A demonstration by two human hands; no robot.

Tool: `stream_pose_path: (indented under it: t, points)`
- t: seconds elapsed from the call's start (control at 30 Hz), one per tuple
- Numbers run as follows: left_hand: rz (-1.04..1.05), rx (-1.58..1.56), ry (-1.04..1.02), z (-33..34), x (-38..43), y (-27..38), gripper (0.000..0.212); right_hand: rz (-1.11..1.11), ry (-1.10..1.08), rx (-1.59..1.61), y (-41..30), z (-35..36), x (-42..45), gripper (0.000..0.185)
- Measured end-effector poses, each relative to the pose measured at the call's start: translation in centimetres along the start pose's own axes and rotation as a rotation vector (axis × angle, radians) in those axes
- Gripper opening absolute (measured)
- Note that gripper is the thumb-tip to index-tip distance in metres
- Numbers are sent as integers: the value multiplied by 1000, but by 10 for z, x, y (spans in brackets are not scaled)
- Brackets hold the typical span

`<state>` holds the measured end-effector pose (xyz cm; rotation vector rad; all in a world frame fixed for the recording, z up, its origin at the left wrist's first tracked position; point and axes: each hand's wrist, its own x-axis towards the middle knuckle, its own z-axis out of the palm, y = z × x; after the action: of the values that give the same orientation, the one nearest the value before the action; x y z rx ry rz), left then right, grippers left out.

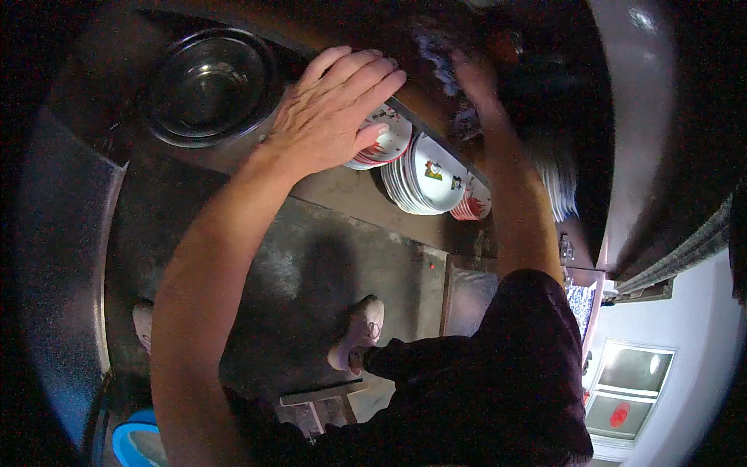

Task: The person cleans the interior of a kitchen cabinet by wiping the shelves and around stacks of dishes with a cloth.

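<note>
My left hand [332, 111] rests palm down at the edge of a dark shelf board [432, 122], its fingers extended and thumb apart, with nothing seen in it. Below its thumb is a stack of red-rimmed bowls [390, 137]. Deeper in the dim upper space, my right hand [475, 82] is on a crumpled patterned cloth [437, 67]; blur and shadow hide the fingertips. Between my arms stand white dishes with a colourful print [432, 181], stacked on the lower level, and another stack of red-patterned bowls [475, 201] beside them.
A large dark round basin [210, 87] sits left of my left hand. Stacked plates [557, 181] stand beyond my right forearm. Below are the concrete floor [292, 251], a small stool [321, 394] and a blue-rimmed basin [131, 438]. A window [630, 391] is at right.
</note>
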<state>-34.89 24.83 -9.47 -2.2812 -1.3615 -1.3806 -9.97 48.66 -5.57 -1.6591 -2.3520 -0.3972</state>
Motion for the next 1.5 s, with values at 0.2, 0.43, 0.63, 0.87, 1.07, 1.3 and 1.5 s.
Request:
stream_pose_path:
  t: [0.2,0.43,0.63,0.87,1.07,1.3,1.5]
  points:
    - [13,-19,-4,1,-4,2,58,-22,30,-306,95,-9,-60,47]
    - [10,152,-172,-12,-4,1,57,15,37,-166,27,-88,-208,49]
    - [-184,318,-609,-12,35,39,65,611,138,1171,-21,-152,-284,24]
    - [-297,155,-456,3,46,51,57,1129,166,2098,-35,-196,-359,26]
    - [-663,-445,-419,53,90,201,56,1139,323,2020,-2,-187,-384,20]
    - [-985,-996,-360,86,157,256,65,1019,464,1998,-6,-189,-377,22]
    - [-1056,-1078,-450,106,166,205,61,772,625,1268,18,-162,-349,42]
